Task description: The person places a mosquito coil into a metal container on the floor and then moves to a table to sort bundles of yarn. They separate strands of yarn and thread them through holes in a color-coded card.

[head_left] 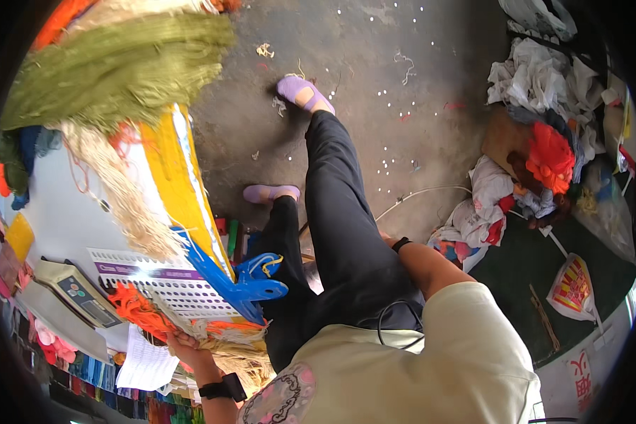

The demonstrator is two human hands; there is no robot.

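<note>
My left hand (pixel 184 348) is closed on a bundle of orange yarn (pixel 140 311) at the table's near edge. Pale, straw-coloured yarn (pixel 244 357) lies beside that hand. Just beyond it are a printed card with rows of dark oval marks (pixel 184 286) and a big blue plastic clamp (pixel 251 286). A cream yarn hank (pixel 124 187) trails over the table toward the card. My right arm reaches down past my thigh; only a sliver of my right hand (pixel 386 239) shows beyond the dark wristband, with its fingers hidden behind the leg.
A thick olive yarn hank (pixel 127 67) covers the table's far end, beside a yellow strip (pixel 180 184). A scale (pixel 78 293) and a written sheet (pixel 147 359) lie at left. Cloth heaps (pixel 530 155) and a pale cord (pixel 420 192) lie on the floor at right.
</note>
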